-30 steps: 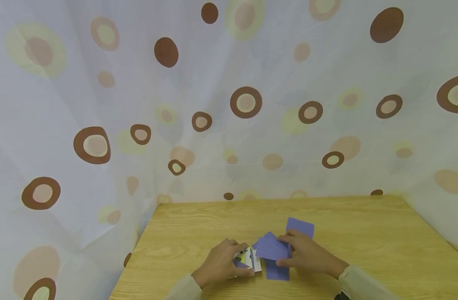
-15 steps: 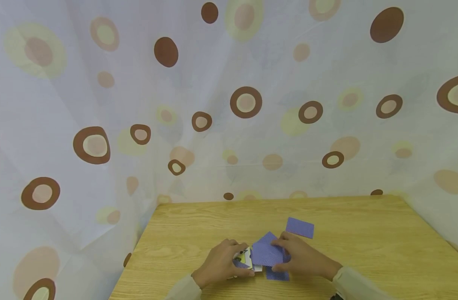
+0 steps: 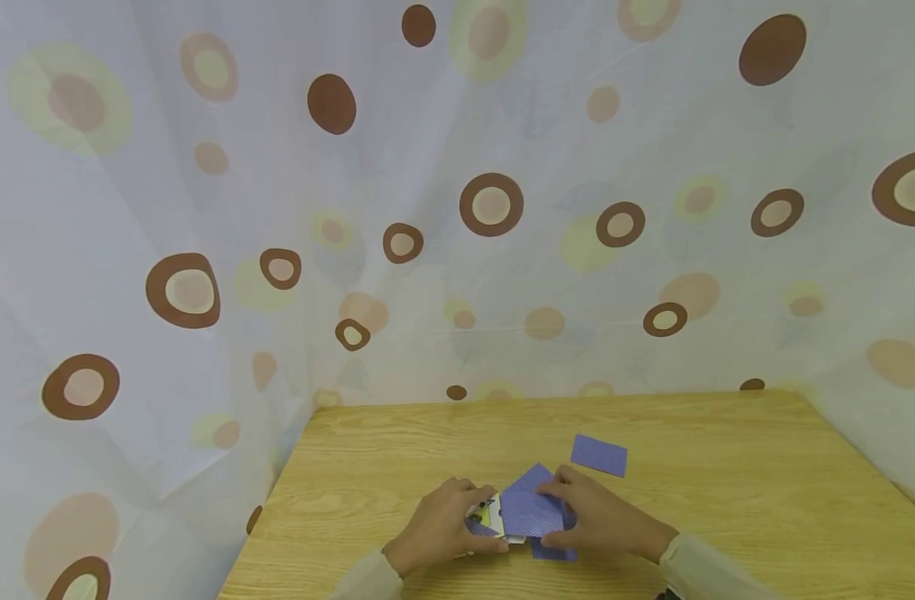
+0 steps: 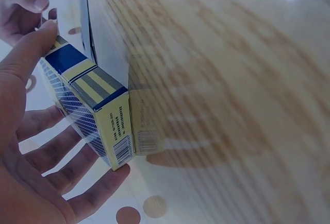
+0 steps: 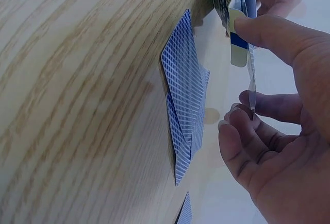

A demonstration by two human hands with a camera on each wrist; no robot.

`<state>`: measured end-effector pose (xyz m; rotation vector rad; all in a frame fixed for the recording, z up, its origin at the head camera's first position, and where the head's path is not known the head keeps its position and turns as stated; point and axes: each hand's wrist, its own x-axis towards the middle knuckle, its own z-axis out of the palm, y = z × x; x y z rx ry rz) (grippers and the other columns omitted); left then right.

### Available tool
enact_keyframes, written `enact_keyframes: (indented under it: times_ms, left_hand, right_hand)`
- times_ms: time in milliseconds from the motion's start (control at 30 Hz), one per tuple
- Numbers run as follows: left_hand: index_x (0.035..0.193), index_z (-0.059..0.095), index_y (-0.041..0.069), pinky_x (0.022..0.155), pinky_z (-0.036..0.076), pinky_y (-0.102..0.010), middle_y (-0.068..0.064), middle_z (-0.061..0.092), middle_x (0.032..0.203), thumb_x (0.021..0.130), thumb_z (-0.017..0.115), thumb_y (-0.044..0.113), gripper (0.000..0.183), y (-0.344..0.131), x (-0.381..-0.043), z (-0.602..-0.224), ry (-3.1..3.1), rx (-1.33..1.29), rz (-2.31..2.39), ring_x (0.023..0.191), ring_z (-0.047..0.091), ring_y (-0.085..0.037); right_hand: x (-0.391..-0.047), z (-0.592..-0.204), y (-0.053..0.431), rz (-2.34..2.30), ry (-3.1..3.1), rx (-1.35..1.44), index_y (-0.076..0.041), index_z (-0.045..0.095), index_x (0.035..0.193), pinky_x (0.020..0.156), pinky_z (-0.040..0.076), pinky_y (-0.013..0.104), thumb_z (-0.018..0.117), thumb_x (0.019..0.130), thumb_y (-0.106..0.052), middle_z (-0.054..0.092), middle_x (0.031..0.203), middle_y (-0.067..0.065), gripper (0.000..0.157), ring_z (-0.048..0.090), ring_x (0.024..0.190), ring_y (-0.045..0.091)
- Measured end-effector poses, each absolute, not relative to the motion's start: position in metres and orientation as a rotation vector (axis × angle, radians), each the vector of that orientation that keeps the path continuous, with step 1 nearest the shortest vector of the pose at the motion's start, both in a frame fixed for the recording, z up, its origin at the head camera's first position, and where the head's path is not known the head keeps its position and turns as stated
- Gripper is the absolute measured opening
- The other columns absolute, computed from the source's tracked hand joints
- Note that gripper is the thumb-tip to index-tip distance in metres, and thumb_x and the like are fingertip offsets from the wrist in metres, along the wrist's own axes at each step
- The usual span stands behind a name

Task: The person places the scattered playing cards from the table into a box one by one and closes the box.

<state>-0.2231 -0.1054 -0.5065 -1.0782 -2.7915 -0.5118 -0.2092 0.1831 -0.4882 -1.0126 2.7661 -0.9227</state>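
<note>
My left hand [image 3: 446, 525] grips a playing card box [image 4: 111, 126], thumb on one side and fingers along the other. The box is cream and blue with a barcode on one end, and lies on its narrow side on the table. My right hand [image 3: 603, 512] pinches a blue-backed playing card [image 3: 531, 512] at the open end of the box. In the right wrist view this card shows nearly edge-on by the box flap [image 5: 238, 54]; whether its tip is inside is hidden. Beneath the right hand lie several overlapping blue-patterned cards [image 5: 183, 80], face down.
A single face-down card [image 3: 599, 456] lies apart, behind the right hand. The wooden table [image 3: 397, 442] reaches back to a white curtain [image 3: 547, 275] with brown and yellow spots, which also hangs at both sides.
My right hand has moved left with the card, bringing it against the box's open end and uncovering the lone card behind. The left hand and box have stayed in place.
</note>
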Motion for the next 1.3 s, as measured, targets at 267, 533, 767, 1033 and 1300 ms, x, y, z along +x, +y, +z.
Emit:
enact_keyframes:
  times_ms: [267, 533, 767, 1033, 1300]
  left_hand:
    - [0.138, 0.067, 0.015, 0.081, 0.053, -0.027, 0.0, 0.068, 0.119, 0.079, 0.075, 0.071, 0.082, -0.1049, -0.2216, -0.507, -2.805, -1.067, -0.509, 0.104, 0.059, -0.011]
    - [0.139, 0.066, 0.016, 0.083, 0.053, -0.028, -0.001, 0.068, 0.121, 0.078, 0.075, 0.071, 0.083, -0.1049, -0.221, -0.507, -2.833, -1.041, -0.537, 0.106, 0.059, -0.012]
    - [0.139, 0.066, 0.016, 0.082, 0.053, -0.028, 0.0, 0.067, 0.12, 0.078, 0.075, 0.072, 0.083, -0.1048, -0.2216, -0.5079, -2.829, -1.04, -0.537, 0.106, 0.059, -0.011]
    - [0.139, 0.066, 0.015, 0.083, 0.053, -0.028, -0.002, 0.068, 0.122, 0.079, 0.076, 0.07, 0.082, -0.1044, -0.2205, -0.508, -2.823, -1.049, -0.53, 0.107, 0.059, -0.013]
    - [0.139, 0.067, 0.016, 0.082, 0.053, -0.027, -0.001, 0.068, 0.121, 0.079, 0.075, 0.072, 0.082, -0.1042, -0.2222, -0.5071, -2.812, -1.057, -0.525, 0.106, 0.059, -0.011]
  right_hand:
    - [-0.2079, -0.4905, 0.1863, -0.904, 2.779, -0.983, 0.002, 0.062, 0.138, 0.066, 0.041, 0.023, 0.082, 0.087, -0.045, 0.043, 0.101, -0.003, 0.072, 0.042, 0.081, 0.007]
    - [-0.2075, -0.4902, 0.1881, -0.917, 2.769, -0.992, 0.003, 0.061, 0.138, 0.066, 0.04, 0.023, 0.081, 0.088, -0.047, 0.043, 0.1, -0.002, 0.073, 0.041, 0.081, 0.006]
    - [-0.2078, -0.4929, 0.1898, -0.911, 2.774, -0.953, 0.002, 0.061, 0.139, 0.067, 0.041, 0.022, 0.08, 0.088, -0.049, 0.043, 0.099, -0.003, 0.075, 0.042, 0.082, 0.006]
    - [-0.2081, -0.4947, 0.1914, -0.928, 2.783, -0.949, 0.003, 0.062, 0.138, 0.065, 0.04, 0.023, 0.081, 0.088, -0.046, 0.043, 0.099, -0.002, 0.072, 0.041, 0.08, 0.006]
    - [-0.2074, -0.4923, 0.1915, -0.937, 2.806, -0.956, 0.005, 0.063, 0.135, 0.065, 0.04, 0.023, 0.083, 0.087, -0.044, 0.043, 0.099, -0.001, 0.071, 0.041, 0.081, 0.006]
